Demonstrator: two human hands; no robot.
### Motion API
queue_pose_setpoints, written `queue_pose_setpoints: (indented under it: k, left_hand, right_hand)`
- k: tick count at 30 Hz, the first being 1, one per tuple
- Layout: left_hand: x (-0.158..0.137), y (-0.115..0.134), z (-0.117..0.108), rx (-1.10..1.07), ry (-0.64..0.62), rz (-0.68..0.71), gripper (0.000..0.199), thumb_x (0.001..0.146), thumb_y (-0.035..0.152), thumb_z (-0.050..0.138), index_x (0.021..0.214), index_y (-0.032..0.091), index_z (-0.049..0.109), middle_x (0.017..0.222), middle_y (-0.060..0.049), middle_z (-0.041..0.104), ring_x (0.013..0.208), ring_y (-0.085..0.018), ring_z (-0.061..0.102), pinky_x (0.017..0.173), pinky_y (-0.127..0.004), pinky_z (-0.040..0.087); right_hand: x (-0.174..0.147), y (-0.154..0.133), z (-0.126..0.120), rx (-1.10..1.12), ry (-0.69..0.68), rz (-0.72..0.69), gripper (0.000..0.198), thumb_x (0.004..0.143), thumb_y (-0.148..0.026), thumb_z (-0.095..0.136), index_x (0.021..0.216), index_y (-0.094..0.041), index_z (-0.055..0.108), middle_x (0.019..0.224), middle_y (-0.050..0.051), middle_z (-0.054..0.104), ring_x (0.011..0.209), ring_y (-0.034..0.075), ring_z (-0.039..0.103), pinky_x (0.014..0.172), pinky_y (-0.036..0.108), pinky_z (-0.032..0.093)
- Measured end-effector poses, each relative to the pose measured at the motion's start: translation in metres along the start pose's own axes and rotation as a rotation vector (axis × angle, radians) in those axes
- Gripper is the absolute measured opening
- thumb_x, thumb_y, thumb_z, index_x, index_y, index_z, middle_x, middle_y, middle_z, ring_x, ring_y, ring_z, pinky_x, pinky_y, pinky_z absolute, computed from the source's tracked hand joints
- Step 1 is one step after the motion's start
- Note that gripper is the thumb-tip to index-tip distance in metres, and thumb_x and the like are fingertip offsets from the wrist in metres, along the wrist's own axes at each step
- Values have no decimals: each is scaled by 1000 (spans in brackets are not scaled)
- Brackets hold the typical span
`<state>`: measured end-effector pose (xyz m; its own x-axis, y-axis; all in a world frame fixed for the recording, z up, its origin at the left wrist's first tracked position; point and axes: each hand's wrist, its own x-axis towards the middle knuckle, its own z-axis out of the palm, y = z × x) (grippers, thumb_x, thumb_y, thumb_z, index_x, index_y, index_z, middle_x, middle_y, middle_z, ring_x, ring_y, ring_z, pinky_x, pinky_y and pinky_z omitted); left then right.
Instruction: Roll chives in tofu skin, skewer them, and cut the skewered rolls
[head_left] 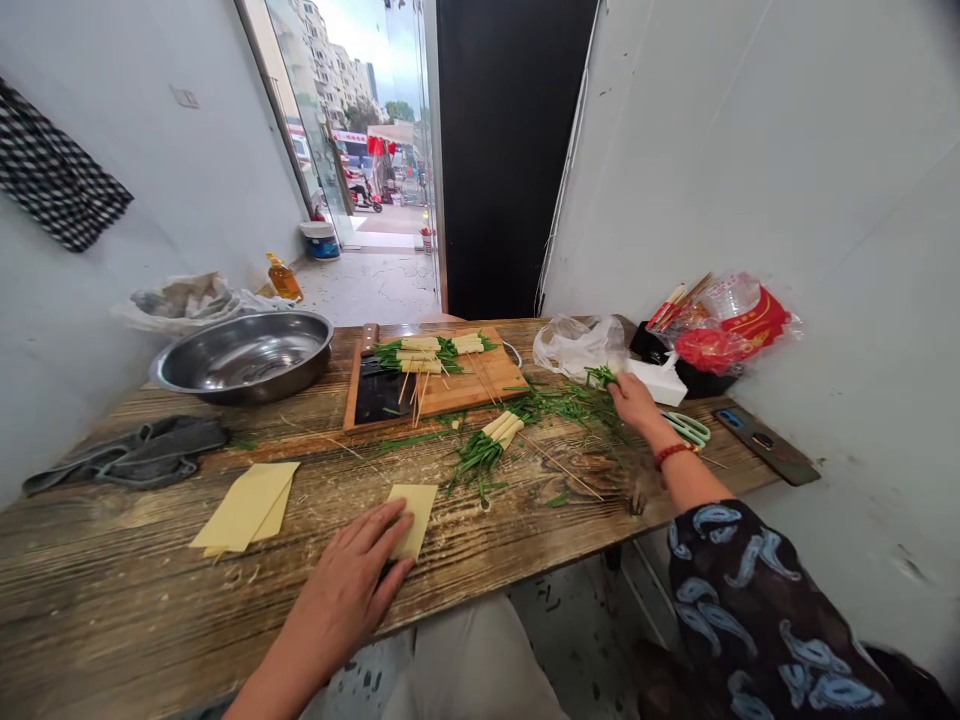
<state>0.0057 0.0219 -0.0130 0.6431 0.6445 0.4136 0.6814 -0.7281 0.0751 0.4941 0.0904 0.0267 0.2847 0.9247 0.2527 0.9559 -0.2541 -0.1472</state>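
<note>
My left hand rests at the table's front with its fingers stretched out over a pale yellow tofu sheet. Over at the right, my right hand is closed on a small bunch of green chives, above loose chives strewn on the wood. Between the hands lies a skewered set of tofu rolls with chive ends sticking out. More tofu sheets lie overlapped to the left. Several skewered rolls sit on the wooden cutting board, partly over a dark cleaver.
A steel basin and a dark cloth occupy the left side. At the right are a plastic bag, a white box, green-handled scissors, a phone-like dark slab and a black container with red packaging.
</note>
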Motion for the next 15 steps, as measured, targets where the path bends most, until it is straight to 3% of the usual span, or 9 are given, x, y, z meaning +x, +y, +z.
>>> queue_pose_setpoints:
  k: [7,11,15]
  left_hand:
    - [2,7,-8,7,-64,-38,37,90,37,50,122,21,58,134,-9,55,120,-26,52,97,-42,46]
    - [3,13,-12,16,-80,-61,35,89,32,51,121,20,58,133,-10,55,120,-27,52,96,-43,46]
    - [4,21,-15,61,-85,-94,34,88,32,53,119,19,59,130,-10,57,118,-28,52,96,-44,46]
  right_hand:
    - [23,-13,7,304,-11,41,17,87,-24,40,78,-19,54,74,8,61,78,22,57,70,31,42]
    - [11,-36,6,543,-59,-28,27,89,-39,32,76,-22,48,65,1,56,62,16,55,58,27,43]
    - [-18,-82,-5,752,-143,-121,31,87,-49,34,74,-23,45,62,-2,51,54,13,49,50,24,40]
